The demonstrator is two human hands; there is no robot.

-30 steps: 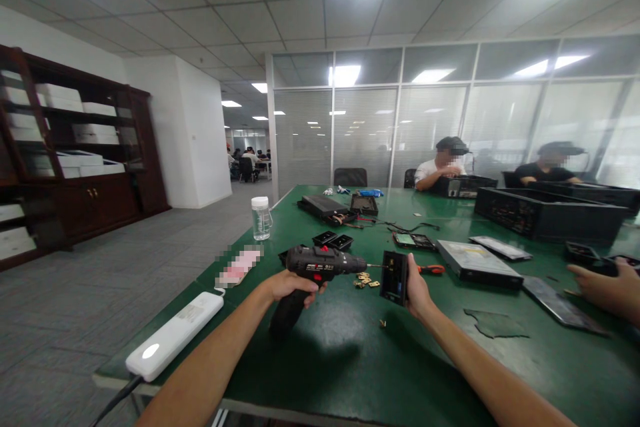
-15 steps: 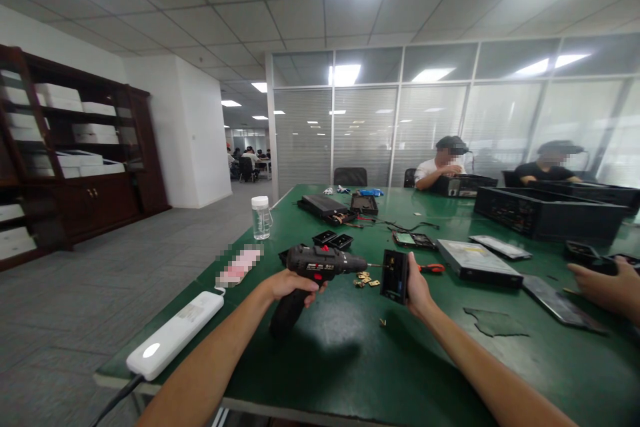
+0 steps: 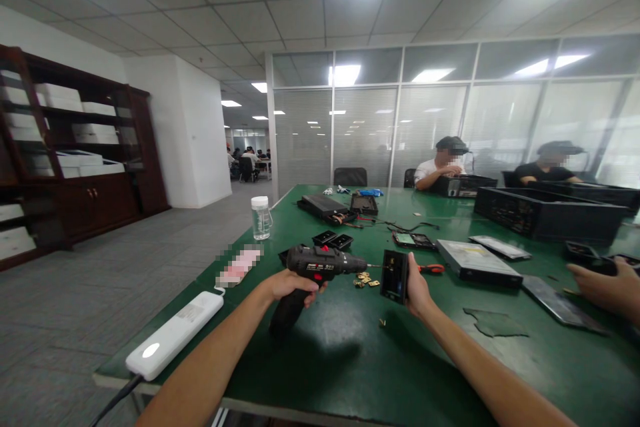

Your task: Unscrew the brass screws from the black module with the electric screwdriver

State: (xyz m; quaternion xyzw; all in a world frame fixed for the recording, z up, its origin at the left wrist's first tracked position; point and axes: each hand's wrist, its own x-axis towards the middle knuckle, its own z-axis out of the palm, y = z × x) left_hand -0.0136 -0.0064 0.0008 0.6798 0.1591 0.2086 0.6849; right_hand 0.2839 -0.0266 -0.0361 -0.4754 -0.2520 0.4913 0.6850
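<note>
My left hand [image 3: 295,283] is wrapped round the grip of a black cordless drill [image 3: 320,261] with red switches. Its thin bit points right and reaches the inner side of a small open black box [image 3: 394,277]. That box is held on edge by my right hand [image 3: 417,285], whose palm and fingers press its right side. Whether the bit touches a screw inside cannot be made out. Small brass-coloured pieces [image 3: 367,279] lie on the green table [image 3: 330,373] under the bit, and a couple of tiny screws [image 3: 383,323] lie nearer me.
Behind the drill sit more black boxes [image 3: 333,240]. A red-handled screwdriver [image 3: 433,269] and a silver disc drive [image 3: 479,263] lie to the right. On the left are a water bottle [image 3: 261,219] and a white power strip [image 3: 175,333]. A co-worker's hand [image 3: 607,283] reaches in at right.
Hardly anything differs. Both hands, the drill and the black box hold almost the same position; a co-worker at the back has shifted a hand slightly.
</note>
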